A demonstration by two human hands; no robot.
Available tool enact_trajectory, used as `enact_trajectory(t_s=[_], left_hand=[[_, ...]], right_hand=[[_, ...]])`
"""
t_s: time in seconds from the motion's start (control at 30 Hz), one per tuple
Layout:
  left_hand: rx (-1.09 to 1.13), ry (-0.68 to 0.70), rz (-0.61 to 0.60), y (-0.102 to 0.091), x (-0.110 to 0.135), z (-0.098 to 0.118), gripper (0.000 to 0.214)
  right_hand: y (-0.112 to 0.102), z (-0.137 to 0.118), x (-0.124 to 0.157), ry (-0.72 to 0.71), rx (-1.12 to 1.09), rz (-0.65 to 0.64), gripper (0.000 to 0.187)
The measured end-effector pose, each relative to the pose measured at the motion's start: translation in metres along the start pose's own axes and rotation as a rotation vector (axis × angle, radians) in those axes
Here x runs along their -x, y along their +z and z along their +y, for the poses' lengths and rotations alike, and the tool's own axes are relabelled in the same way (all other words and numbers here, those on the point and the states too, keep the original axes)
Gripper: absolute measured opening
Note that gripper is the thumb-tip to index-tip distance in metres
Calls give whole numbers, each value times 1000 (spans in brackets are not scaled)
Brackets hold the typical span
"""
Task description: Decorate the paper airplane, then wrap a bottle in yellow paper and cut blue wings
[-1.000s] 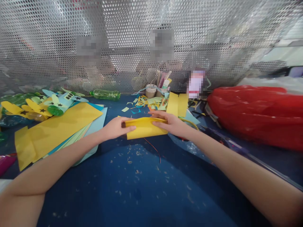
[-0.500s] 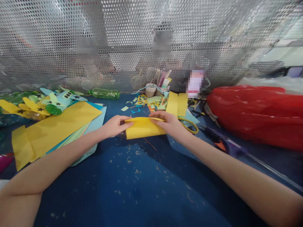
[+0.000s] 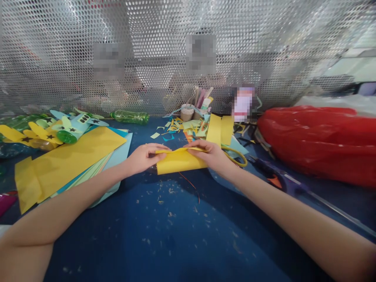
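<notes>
On the blue table (image 3: 123, 243) lie paper scraps (image 3: 196, 125), 1 thin red strand (image 3: 192, 185) and a purple glue gun (image 3: 289, 185).

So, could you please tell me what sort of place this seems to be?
Probably a craft workspace: paper scraps litter the blue table, a stack of coloured sheets lies on the left, and what looks like a glue gun on the right.
</notes>
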State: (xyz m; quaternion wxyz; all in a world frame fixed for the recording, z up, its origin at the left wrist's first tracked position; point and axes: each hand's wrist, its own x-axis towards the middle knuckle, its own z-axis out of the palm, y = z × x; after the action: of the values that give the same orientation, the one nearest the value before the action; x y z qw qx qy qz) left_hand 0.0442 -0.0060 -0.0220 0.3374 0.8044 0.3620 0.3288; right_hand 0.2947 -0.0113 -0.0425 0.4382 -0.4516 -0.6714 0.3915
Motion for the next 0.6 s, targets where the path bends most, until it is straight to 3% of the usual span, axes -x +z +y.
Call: enact_trajectory(t_s=[0.2,0.37,0.47,0.6], left_hand=[[15,24,-67,-3,3,-2,26],[-81,-62,-157,-5,4,1,53],[-151,-60,-212,-6,2,3,52],[-189,7,-201,-6,2,3,51]], right_hand=[[-3,1,-2,-25,20,-44,21],[-5,2,-3,-34,5,-75,20],[-6,1,-2,-51,19,-71,19],[-9,1,2,-125,91,-57,17]])
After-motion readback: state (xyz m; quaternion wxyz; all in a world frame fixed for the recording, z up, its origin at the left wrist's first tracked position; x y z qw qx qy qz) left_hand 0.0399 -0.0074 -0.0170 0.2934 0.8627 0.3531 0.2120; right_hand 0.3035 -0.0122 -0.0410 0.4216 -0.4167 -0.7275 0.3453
